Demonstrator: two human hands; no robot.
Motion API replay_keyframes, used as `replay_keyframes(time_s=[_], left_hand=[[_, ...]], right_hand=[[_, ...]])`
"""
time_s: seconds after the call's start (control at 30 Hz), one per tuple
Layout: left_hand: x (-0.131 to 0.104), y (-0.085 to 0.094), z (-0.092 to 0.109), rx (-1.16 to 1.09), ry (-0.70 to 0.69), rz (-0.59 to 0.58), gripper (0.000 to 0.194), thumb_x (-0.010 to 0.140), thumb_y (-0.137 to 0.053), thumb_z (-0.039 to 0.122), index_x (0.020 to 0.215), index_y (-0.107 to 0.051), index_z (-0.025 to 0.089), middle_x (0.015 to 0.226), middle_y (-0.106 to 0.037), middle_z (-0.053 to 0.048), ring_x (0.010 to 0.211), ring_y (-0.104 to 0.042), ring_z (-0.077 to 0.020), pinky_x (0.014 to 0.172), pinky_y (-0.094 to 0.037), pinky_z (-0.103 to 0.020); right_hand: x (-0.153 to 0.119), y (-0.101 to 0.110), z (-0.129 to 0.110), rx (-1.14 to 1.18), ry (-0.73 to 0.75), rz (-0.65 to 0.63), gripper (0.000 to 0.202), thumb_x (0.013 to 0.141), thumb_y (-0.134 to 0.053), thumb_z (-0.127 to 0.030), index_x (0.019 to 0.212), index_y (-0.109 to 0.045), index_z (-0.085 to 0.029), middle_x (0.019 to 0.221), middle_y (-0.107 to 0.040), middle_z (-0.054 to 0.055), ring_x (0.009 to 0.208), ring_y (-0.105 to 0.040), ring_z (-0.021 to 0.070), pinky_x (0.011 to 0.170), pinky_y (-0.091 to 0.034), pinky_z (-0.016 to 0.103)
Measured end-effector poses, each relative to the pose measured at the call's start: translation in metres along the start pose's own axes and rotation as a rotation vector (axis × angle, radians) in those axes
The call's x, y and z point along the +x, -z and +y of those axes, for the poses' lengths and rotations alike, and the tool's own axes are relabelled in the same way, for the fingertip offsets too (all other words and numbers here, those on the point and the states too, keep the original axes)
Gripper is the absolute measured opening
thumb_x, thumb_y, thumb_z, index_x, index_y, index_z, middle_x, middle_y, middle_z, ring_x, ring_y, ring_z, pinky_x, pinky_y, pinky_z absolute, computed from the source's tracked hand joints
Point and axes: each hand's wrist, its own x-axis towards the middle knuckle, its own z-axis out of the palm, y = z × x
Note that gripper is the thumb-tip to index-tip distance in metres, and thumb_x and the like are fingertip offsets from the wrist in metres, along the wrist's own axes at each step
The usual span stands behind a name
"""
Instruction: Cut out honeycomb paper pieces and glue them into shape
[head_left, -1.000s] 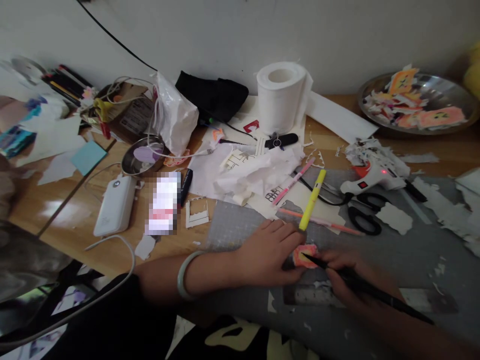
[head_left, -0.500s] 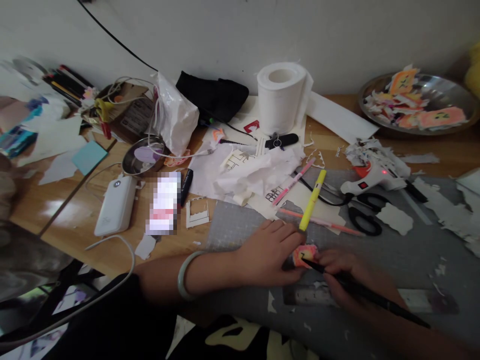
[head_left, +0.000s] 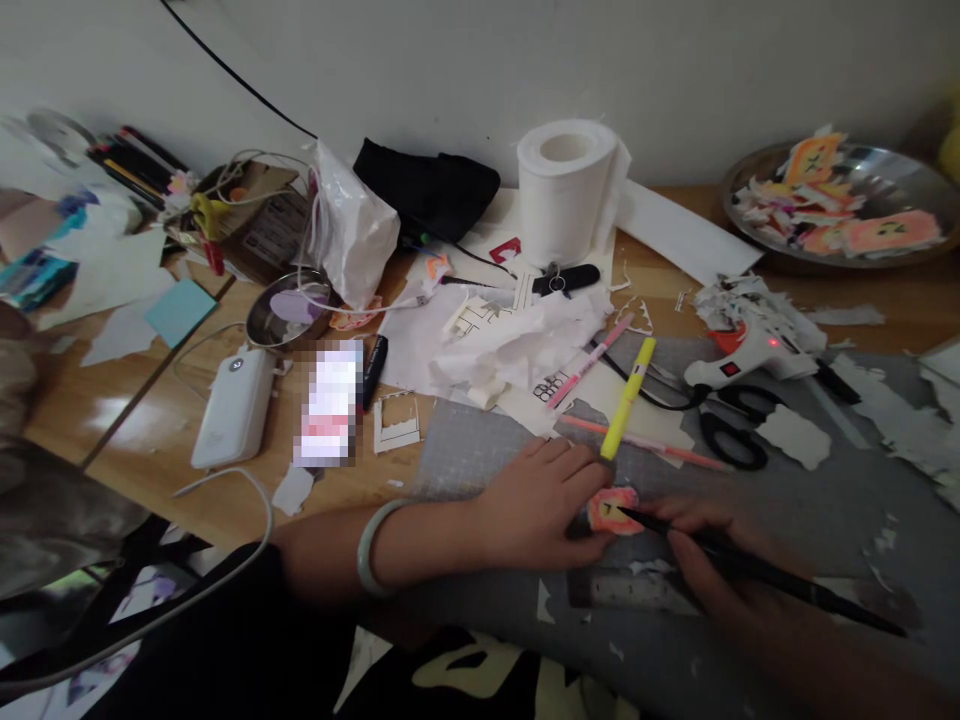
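A small pink-and-orange paper piece [head_left: 622, 521] with a yellow middle and a dark mark lies over the grey cutting mat [head_left: 465, 470]. My left hand [head_left: 536, 505] rests palm down, its thumb and forefinger closed about the piece's left edge. In my right hand [head_left: 712, 550], slightly blurred, is a slim black brush pen [head_left: 787, 585], its dark tip at the yellow middle of the piece. A clear ruler [head_left: 637, 590] lies on the mat below both hands. Just above the left hand's fingers lies a yellow highlighter [head_left: 628, 398].
Black scissors [head_left: 731, 440], a white glue gun [head_left: 750, 360] with a red light and torn paper lie to the right. Behind stand a toilet roll [head_left: 566, 200] and a metal bowl [head_left: 900, 185] of coloured paper pieces. On the left are a power bank [head_left: 234, 405] and a phone [head_left: 328, 400].
My right hand and the brush pen have shifted slightly right, the tip moving from beside the mark's left part to its right. More of the paper piece shows. My left hand keeps its place.
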Motion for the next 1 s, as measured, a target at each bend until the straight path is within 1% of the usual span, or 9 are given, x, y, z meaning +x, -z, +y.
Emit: replay_keyframes(time_s=[0.13,0.2,0.3,0.5,0.63,0.83,0.93,1.0], left_hand=[[0.0,-0.001,-0.001,-0.007,-0.002,-0.001,0.038,0.081,-0.054,0.044,0.106,-0.054,0.015,0.104,-0.06,-0.007,0.093,-0.053,-0.0234,0.082,-0.04,-0.035],[0.0,-0.001,-0.001,-0.011,0.001,-0.001,0.038,0.081,-0.053,0.044,0.106,-0.054,0.016,0.104,-0.061,-0.007,0.094,-0.053,-0.0234,0.082,-0.04,-0.035],[0.0,0.0,-0.001,-0.015,-0.002,0.001,0.038,0.081,-0.053,0.044,0.106,-0.054,0.015,0.105,-0.061,-0.007,0.094,-0.053,-0.0236,0.083,-0.04,-0.036],[0.0,0.0,-0.001,-0.018,0.004,-0.019,0.038,0.082,-0.052,0.044,0.107,-0.054,0.016,0.105,-0.061,-0.008,0.094,-0.053,-0.0239,0.083,-0.041,-0.036],[0.0,0.0,-0.001,-0.02,-0.003,-0.017,0.038,0.082,-0.052,0.045,0.107,-0.053,0.015,0.105,-0.06,-0.008,0.094,-0.053,-0.0231,0.083,-0.041,-0.036],[0.0,0.0,-0.001,-0.019,-0.003,-0.006,0.039,0.082,-0.051,0.046,0.106,-0.054,0.015,0.104,-0.06,-0.008,0.093,-0.053,-0.0232,0.082,-0.041,-0.036],[0.0,-0.001,-0.001,-0.018,-0.008,-0.001,0.038,0.082,-0.052,0.044,0.106,-0.054,0.015,0.105,-0.06,-0.008,0.093,-0.053,-0.0232,0.082,-0.041,-0.036],[0.0,-0.001,-0.001,-0.012,-0.007,-0.004,0.037,0.081,-0.053,0.043,0.105,-0.055,0.015,0.104,-0.06,-0.008,0.093,-0.053,-0.0234,0.082,-0.04,-0.036]], right_hand=[[0.001,0.0,-0.001,0.014,0.029,0.024,0.011,0.084,-0.047,-0.029,0.082,-0.057,-0.024,0.083,-0.073,0.001,0.075,-0.071,0.0181,0.062,-0.058,0.023],[0.0,0.0,-0.002,0.007,0.017,0.043,0.01,0.084,-0.047,-0.028,0.082,-0.056,-0.024,0.082,-0.073,0.0,0.074,-0.071,0.0173,0.062,-0.058,0.022],[0.0,0.0,-0.004,0.006,0.003,0.035,0.009,0.085,-0.047,-0.027,0.082,-0.055,-0.025,0.083,-0.073,-0.001,0.074,-0.071,0.0162,0.063,-0.057,0.022],[0.0,-0.002,-0.003,0.0,-0.014,0.07,0.008,0.084,-0.047,-0.028,0.08,-0.053,-0.026,0.081,-0.072,-0.002,0.071,-0.07,0.0152,0.061,-0.056,0.022],[-0.001,-0.004,0.001,-0.016,-0.017,0.046,0.007,0.084,-0.048,-0.03,0.081,-0.053,-0.026,0.081,-0.073,-0.003,0.071,-0.071,0.0152,0.06,-0.056,0.021],[-0.003,-0.006,0.003,-0.006,-0.075,0.037,0.01,0.083,-0.047,-0.033,0.08,-0.054,-0.027,0.083,-0.073,-0.003,0.072,-0.071,0.0168,0.058,-0.055,0.024],[-0.004,-0.006,-0.004,0.043,-0.17,0.049,0.012,0.084,-0.046,-0.033,0.08,-0.054,-0.026,0.085,-0.073,-0.001,0.076,-0.07,0.0179,0.063,-0.055,0.026],[-0.004,-0.005,-0.01,0.064,-0.234,0.062,0.012,0.084,-0.045,-0.032,0.079,-0.054,-0.026,0.084,-0.072,-0.001,0.076,-0.069,0.0181,0.064,-0.054,0.027]])
